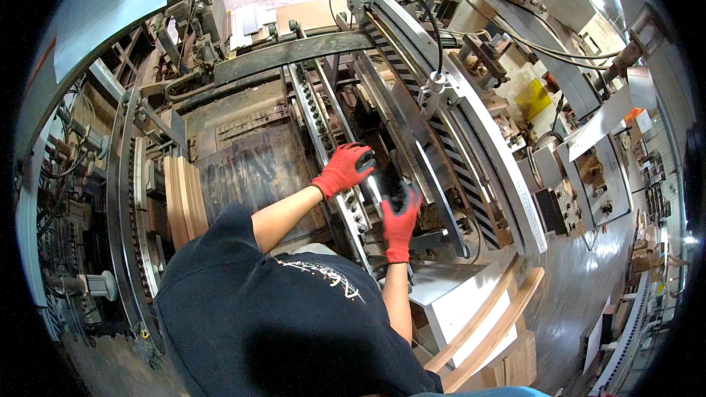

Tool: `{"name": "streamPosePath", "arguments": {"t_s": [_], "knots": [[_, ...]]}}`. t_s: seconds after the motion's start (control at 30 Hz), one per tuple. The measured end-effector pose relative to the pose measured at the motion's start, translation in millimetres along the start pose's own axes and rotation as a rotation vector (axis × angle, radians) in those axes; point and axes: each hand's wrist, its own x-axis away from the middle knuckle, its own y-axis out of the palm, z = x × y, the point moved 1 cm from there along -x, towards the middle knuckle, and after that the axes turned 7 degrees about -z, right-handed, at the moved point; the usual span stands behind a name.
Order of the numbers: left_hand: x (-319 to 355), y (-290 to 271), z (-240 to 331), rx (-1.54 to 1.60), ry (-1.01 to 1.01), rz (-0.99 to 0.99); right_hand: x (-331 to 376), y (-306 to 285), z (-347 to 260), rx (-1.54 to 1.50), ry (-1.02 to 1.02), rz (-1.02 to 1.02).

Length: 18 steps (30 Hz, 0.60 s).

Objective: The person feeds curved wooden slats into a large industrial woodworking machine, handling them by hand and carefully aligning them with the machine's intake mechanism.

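The left hand (346, 169), fingers bent and any grip indiscernible, stood over the roller rail (314, 121), nearer to it than was the right hand (401, 220), which lay just rightward with fingers parted and seemingly empty. The rail, its long axis slanting from upper left to lower right, crossed the machine frame (294, 55); rightward came a striped beam (443, 143), then shiny workshop floor (570, 287).

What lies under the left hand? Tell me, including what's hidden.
A metal rail shows on both sides of the left hand; its stretch directly underneath is covered, so whether they touch cannot be told.
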Motion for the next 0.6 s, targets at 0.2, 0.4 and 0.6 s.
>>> {"name": "streamPosePath", "arguments": {"t_s": [0.2,0.4,0.6], "knots": [[4.2,-0.4,-2.4,-0.044,-0.011,0.005,-30.7,-40.3,62.9,-0.185,0.438,0.565],[-8.6,14.8,29.0,0.234,0.019,0.209,-62.1,-64.2,159.8,-0.849,0.395,0.396],[-33.1,95.7,41.9,1.109,-0.207,-0.001,-73.5,-44.6,86.1,-0.877,0.391,0.824]]}}
